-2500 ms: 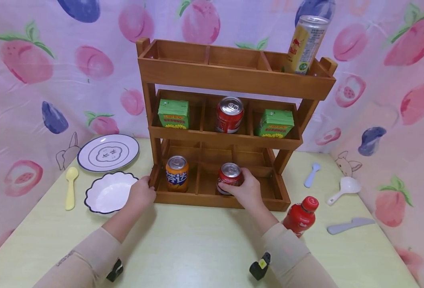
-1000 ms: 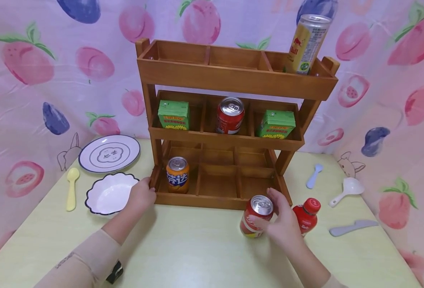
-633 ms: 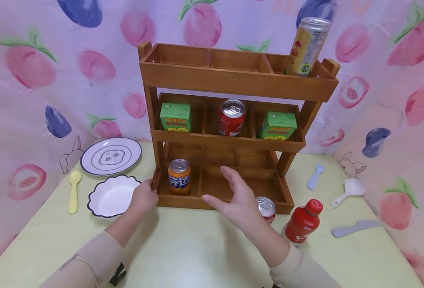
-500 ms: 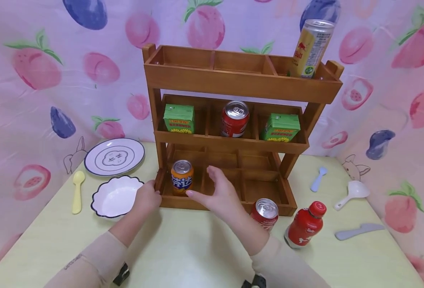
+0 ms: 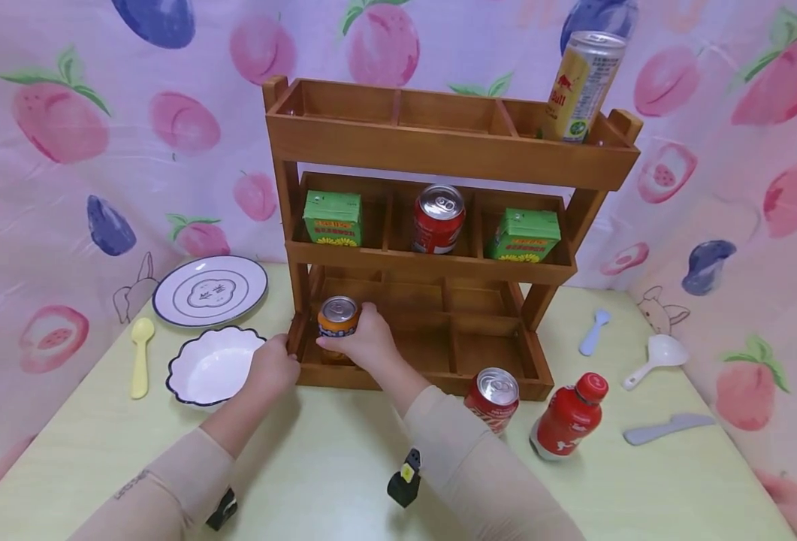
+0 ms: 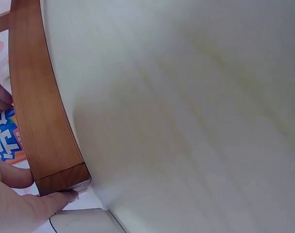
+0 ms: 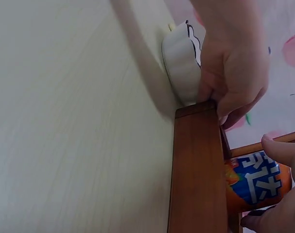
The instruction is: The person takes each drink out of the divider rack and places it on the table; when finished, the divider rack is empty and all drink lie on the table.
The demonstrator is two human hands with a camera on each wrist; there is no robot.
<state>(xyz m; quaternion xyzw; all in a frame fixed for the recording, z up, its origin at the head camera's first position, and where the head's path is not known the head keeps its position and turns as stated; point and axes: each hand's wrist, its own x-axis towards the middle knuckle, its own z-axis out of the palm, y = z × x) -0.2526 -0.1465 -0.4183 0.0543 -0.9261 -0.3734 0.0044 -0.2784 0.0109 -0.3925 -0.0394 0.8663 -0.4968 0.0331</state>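
A three-tier wooden rack point(image 5: 445, 150) stands at the back of the table. My left hand point(image 5: 274, 368) pinches its lower left front corner, with thumb and finger on either side of the wood in the left wrist view. In the bottom left compartment, an orange soda can point(image 5: 339, 309) stands upright. Thumb and fingers of my right hand point(image 5: 369, 342) are around that can, covering much of its label in the head view; the right wrist view shows its blue and white lettering point(image 7: 259, 179). A red soda can point(image 5: 495, 398) stands on the table before the rack's right half.
Two green drink cartons point(image 5: 333, 218) and another red can point(image 5: 439, 218) fill the middle tier. A gold can point(image 5: 584, 86) leans in the top right compartment. Right are a red bottle point(image 5: 567, 417), a knife point(image 5: 668, 430) and spoons; left, a plate point(image 5: 168, 297), scalloped bowl point(image 5: 212, 368) and yellow spoon point(image 5: 139, 361).
My right hand carried a red can from the bottom middle compartment to the table and let it go. It then moved left and took hold of the orange can. My left hand stayed put.
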